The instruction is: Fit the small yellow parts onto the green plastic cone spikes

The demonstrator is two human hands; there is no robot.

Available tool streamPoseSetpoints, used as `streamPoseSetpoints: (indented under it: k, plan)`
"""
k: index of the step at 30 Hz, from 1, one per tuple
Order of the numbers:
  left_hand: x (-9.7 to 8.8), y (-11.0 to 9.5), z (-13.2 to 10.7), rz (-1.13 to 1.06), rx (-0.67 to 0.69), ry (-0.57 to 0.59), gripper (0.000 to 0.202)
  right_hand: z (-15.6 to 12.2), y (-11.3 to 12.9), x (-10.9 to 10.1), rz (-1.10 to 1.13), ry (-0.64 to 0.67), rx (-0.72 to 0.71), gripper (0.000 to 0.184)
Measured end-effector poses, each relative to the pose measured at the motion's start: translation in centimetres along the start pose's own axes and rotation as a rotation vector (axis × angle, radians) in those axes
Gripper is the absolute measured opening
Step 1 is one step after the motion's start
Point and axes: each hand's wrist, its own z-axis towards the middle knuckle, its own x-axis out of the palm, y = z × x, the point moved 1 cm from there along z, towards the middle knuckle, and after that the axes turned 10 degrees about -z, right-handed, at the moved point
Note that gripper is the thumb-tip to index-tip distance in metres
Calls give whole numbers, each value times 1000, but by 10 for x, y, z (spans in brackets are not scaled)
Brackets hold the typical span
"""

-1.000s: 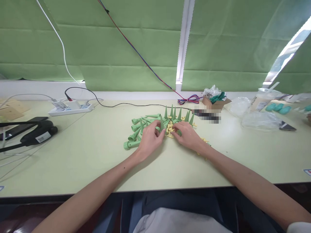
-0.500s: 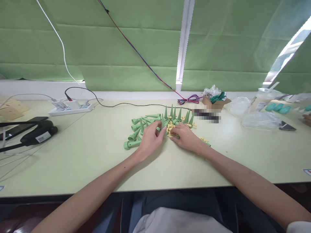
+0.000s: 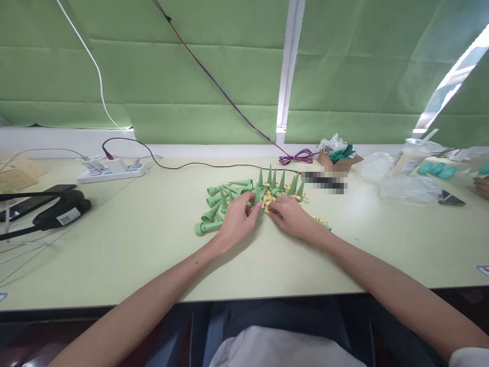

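Observation:
My left hand (image 3: pixel 240 220) is closed round a green plastic cone (image 3: pixel 257 193), thumb on the near side and fingers behind it. Beside it, my right hand (image 3: pixel 291 215) has its fingers curled down at a heap of small yellow plastic pieces (image 3: pixel 269 198); its fingertips are pressed together, and whatever is between them is too small to tell. Several green cones (image 3: pixel 282 180) stand upright behind the heap. More green cones with ribbed caps lie on their sides (image 3: pixel 208 228) left of my left hand.
A power strip (image 3: pixel 114 176) and a black strapped device (image 3: pixel 63 210) are on the left of the table (image 3: pixel 145 260). Toward the back right are a small cardboard box (image 3: pixel 338 164), plastic bags (image 3: pixel 408 189) and a drink cup (image 3: pixel 410 155). Another person's hand (image 3: pixel 482 186) shows at the right edge.
Between my left fingers the green cone has dropped lower and partly behind the hand. My right hand has shifted very slightly. The other things stay where they were.

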Motion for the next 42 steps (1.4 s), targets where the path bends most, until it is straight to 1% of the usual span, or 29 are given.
streamPoseSetpoints:
  k: [6,14,19,25,34,42]
  plan:
    - [1,3,0,-4,-27,18,18,1,2,-2,34,-31,29,16]
    - [0,1,0,-50,-55,43,23,0,8,-8,242,-145,24,15]
    - [1,2,-1,-69,-58,50,27,0,11,-10,326,-213,15,17]
    - [1,2,-1,-113,-65,40,26,0,11,-10,358,-258,-1,20]
    - [1,2,-1,-167,-62,45,27,2,10,-8,361,-298,-11,19]
    - [0,1,-2,-274,-112,22,31,0,13,-10,384,-328,-30,16]
